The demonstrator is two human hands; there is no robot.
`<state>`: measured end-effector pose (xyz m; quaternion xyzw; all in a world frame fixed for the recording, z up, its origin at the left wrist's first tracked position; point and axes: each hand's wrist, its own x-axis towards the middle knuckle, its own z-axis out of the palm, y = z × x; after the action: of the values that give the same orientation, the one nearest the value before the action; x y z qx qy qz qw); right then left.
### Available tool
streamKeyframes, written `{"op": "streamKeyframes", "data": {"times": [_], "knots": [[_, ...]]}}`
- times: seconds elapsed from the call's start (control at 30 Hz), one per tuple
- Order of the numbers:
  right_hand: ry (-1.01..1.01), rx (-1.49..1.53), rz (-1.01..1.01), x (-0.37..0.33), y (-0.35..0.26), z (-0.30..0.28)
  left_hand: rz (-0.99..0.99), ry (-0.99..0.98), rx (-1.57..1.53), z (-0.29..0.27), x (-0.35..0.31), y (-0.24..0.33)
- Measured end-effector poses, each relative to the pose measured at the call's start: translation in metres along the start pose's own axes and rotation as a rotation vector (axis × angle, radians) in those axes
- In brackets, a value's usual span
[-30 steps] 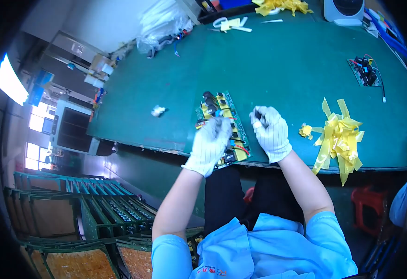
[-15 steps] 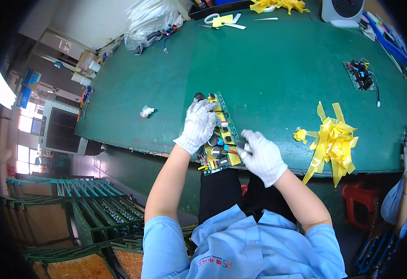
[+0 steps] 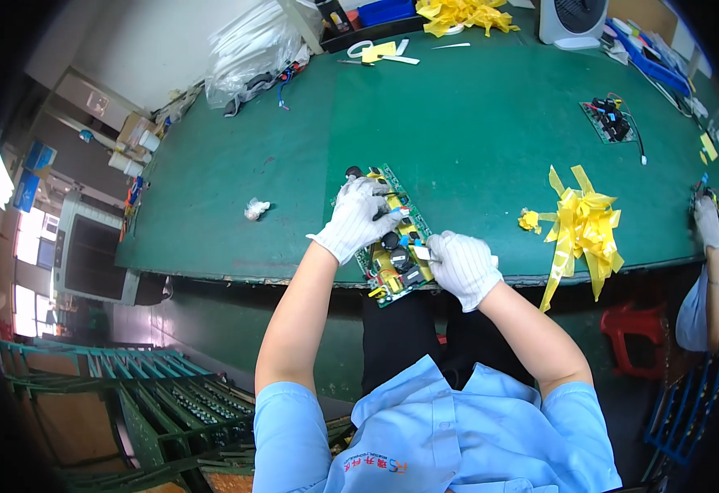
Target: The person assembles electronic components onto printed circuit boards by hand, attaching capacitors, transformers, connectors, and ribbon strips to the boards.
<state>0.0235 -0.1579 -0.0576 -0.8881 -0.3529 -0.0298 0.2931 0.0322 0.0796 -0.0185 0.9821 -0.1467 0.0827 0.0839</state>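
Observation:
A long green circuit board (image 3: pixel 395 261) with black and yellow parts lies at the near edge of the green table (image 3: pixel 474 123), its near end jutting past the edge. My left hand (image 3: pixel 359 215), in a white glove, presses down on the board's far half. My right hand (image 3: pixel 460 264), also gloved, touches the board's near right side, with a small pale piece at its fingertips.
A heap of yellow tape strips (image 3: pixel 583 226) lies right of my hands. A small white crumpled scrap (image 3: pixel 256 209) lies to the left. Another circuit board (image 3: pixel 610 120) and a white fan (image 3: pixel 571 18) stand farther back. A co-worker's gloved hand (image 3: pixel 707 220) shows at right. Green racks (image 3: pixel 146 394) stand below left.
My right hand has come down from the board's far end to its near right side. My left hand has stayed on the board. The view has shifted slightly.

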Motion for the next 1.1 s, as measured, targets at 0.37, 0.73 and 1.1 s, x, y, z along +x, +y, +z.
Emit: {"op": "streamKeyframes", "data": {"times": [0.37,0.73,1.1], "knots": [[0.195,-0.058,0.041,0.028,0.035,-0.004,-0.623,0.42,-0.812,0.01,-0.057,0.002],[0.397,-0.14,0.027,0.018,0.029,0.012,-0.549,0.265,-0.361,0.018,-0.027,-0.002],[0.416,-0.101,0.017,0.022,0.033,0.014,-1.091,0.71,-0.365,0.038,-0.139,-0.055]]}}
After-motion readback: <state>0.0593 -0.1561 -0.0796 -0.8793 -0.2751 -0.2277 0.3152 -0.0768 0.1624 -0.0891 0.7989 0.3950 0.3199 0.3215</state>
